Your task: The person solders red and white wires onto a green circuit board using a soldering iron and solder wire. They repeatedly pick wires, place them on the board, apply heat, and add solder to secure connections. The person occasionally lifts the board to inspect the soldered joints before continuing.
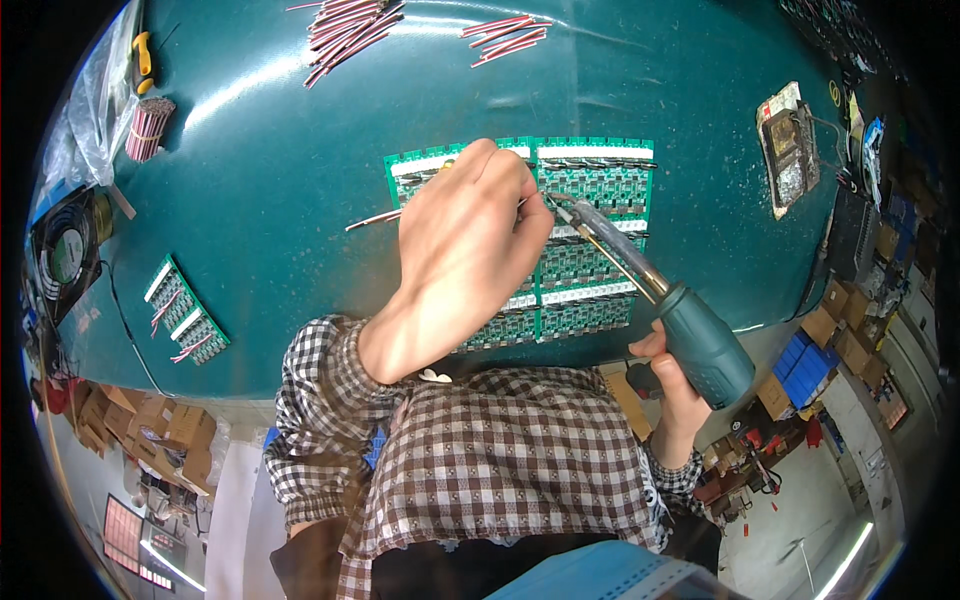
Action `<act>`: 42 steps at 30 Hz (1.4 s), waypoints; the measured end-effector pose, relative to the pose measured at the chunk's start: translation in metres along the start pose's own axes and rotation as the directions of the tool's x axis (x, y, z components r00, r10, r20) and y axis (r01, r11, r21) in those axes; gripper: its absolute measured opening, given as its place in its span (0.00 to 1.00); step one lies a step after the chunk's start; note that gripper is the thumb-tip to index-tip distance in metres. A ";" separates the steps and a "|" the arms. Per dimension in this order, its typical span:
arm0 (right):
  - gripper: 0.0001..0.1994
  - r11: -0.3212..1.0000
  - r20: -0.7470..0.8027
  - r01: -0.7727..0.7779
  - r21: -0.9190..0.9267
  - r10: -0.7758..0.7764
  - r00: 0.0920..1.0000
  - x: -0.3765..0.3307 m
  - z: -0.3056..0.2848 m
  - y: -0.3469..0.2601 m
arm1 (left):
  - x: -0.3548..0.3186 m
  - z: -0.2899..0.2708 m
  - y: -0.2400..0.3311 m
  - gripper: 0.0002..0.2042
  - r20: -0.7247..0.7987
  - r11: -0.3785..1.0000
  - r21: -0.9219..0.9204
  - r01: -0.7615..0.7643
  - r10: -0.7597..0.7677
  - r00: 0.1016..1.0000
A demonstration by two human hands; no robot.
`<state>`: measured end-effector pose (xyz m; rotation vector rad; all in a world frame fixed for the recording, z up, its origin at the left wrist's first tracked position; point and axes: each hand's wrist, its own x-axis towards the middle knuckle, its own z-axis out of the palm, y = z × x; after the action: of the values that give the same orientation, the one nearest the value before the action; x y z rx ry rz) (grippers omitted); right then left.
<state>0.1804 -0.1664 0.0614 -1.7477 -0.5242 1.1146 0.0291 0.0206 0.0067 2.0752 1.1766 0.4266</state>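
Two green circuit board panels (595, 190) lie side by side in front of me, with rows of small parts and white strips. My left hand (470, 225) is over the left panel, its fingers pinched together. A thin red and white wire (372, 220) sticks out to the left from under this hand; whatever is at the fingertips is mostly hidden. My right hand (680, 390) is closed round the dark green handle of a soldering iron (708, 345). The iron's metal tip points up and left, close to the left fingertips, over the boards near their seam.
Bunches of red and white wires (345, 35) lie at the far side, with a tied bundle (150, 128) at left. A smaller circuit board (187, 312) with wires lies left. A yellow-handled tool (143, 58), a fan (66, 252) and a soldering iron stand (788, 150) line the sides.
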 end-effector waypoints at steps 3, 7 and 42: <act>0.14 1.000 -0.005 0.010 0.005 -0.010 1.000 0.000 0.001 0.000 | 0.000 0.000 0.000 0.05 0.015 1.000 -0.016 0.010 -0.010 1.000; 0.13 1.000 -0.010 0.015 -0.016 -0.015 1.000 0.001 0.001 0.000 | 0.000 -0.001 0.002 0.05 0.035 1.000 -0.020 0.017 -0.016 0.999; 0.17 0.998 -0.018 0.016 -0.053 -0.017 1.000 -0.003 0.000 0.003 | 0.000 -0.001 0.002 0.05 0.024 1.000 0.010 0.010 -0.010 1.000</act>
<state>0.1788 -0.1699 0.0603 -1.7947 -0.5604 1.0806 0.0301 0.0203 0.0086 2.0761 1.1765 0.3911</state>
